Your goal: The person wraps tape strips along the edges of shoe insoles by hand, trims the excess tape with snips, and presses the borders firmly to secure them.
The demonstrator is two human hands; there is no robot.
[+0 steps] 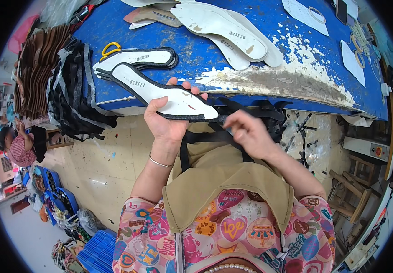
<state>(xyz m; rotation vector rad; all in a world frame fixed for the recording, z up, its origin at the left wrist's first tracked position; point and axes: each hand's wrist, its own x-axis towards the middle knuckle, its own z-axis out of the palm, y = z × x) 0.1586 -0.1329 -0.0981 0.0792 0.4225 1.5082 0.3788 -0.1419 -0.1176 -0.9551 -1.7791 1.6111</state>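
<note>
My left hand (167, 120) grips a white shoe insole (169, 98) with a black edging, fingers over its far side and thumb on its near side. Close to its right tip, where a short black strip sticks out, my right hand (249, 134) has curled, slightly blurred fingers; what they hold is unclear. Beyond my left hand lies a stack of black-edged insoles (139, 58), with yellow-handled scissors (110, 48) partly under it.
Plain insoles (224, 34) lie on the worn blue table (296, 91). Brown pieces (37, 73) and black strips (73, 95) are piled left. A person (14, 148) is at far left, near blue crates (96, 250). Wooden stools (351, 191) stand right.
</note>
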